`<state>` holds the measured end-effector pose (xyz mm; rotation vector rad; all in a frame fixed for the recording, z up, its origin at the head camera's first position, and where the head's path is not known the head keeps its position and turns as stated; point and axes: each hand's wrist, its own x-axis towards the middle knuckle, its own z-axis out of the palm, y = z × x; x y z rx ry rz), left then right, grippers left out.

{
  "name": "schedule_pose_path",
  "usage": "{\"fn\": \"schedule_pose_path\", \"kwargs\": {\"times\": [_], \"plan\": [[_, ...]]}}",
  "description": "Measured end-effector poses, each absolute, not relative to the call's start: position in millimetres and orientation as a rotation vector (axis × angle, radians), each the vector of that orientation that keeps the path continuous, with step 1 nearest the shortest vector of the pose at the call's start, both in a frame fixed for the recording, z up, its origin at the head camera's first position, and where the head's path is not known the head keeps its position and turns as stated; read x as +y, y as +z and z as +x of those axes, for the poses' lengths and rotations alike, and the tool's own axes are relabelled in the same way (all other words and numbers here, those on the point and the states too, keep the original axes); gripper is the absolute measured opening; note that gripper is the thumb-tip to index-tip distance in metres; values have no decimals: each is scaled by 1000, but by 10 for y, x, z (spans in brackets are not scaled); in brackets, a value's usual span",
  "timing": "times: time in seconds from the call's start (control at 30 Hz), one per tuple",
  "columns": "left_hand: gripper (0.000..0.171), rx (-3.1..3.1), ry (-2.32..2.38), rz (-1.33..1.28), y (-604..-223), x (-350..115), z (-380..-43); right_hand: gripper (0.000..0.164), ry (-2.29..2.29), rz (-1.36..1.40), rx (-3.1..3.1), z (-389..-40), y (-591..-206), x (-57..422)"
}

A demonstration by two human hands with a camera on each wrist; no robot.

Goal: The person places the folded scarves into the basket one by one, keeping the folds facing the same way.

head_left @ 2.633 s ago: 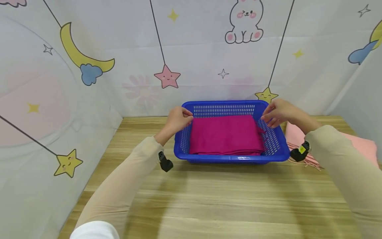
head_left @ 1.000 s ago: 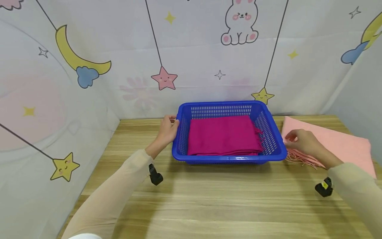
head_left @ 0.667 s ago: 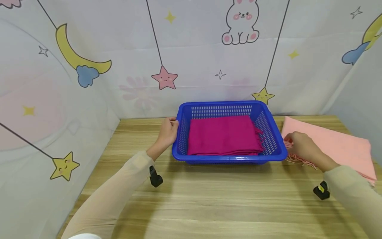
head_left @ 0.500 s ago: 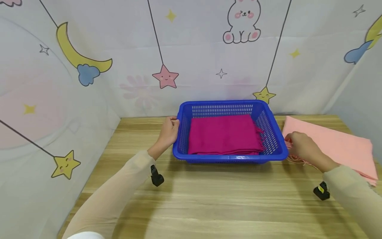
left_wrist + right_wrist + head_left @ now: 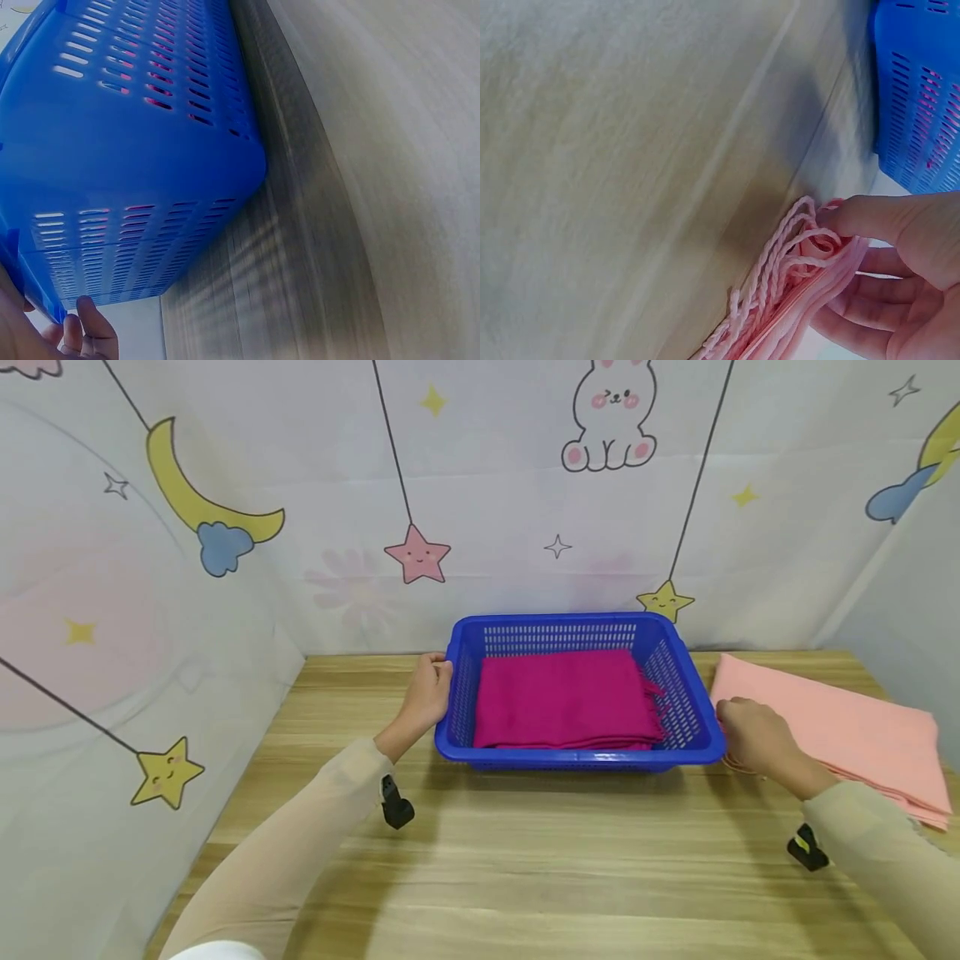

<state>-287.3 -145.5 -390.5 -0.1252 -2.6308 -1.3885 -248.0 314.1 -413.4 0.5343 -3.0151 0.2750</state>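
Note:
A blue plastic basket [image 5: 581, 757] stands on the wooden table, with a folded magenta fringed scarf [image 5: 566, 697] lying inside. My left hand [image 5: 429, 692] grips the basket's left rim; in the left wrist view its fingers [image 5: 96, 324] curl under that rim. Right of the basket lies a folded light-pink scarf [image 5: 840, 718]. My right hand [image 5: 757, 735] holds its fringed corner close to the basket's right side. The right wrist view shows the thumb on top of the pink folds and fringe [image 5: 769, 300], with the other fingers underneath.
The wooden table [image 5: 570, 860] extends in front of the basket. Behind it hangs a white printed cloth [image 5: 495, 485] with stars and a rabbit, and similar cloth covers the left side. Both wrists carry small black cameras.
Both hands came away from above the basket's inside. The left took hold of the left rim; the right moved right and down and closed on the pink scarf's fringed corner. The basket stayed put.

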Motion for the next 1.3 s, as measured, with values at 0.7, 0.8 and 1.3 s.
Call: {"fn": "schedule_pose_path", "kwargs": {"times": [0.7, 0.8, 1.3], "plan": [[37, -2674, -1316, -152, -3862, -1462, -2842, 7, 168, 522, -2978, -2508, -4218, 3113], [38, -2680, -1316, -153, -3857, -1457, -2835, 9, 178, 517, -2964, -2510, -4234, 3125], [36, -2671, -1283, -150, -3876, -1444, -2843, 21, 254, 530, -2915, -2473, -4241, 3167]]}}
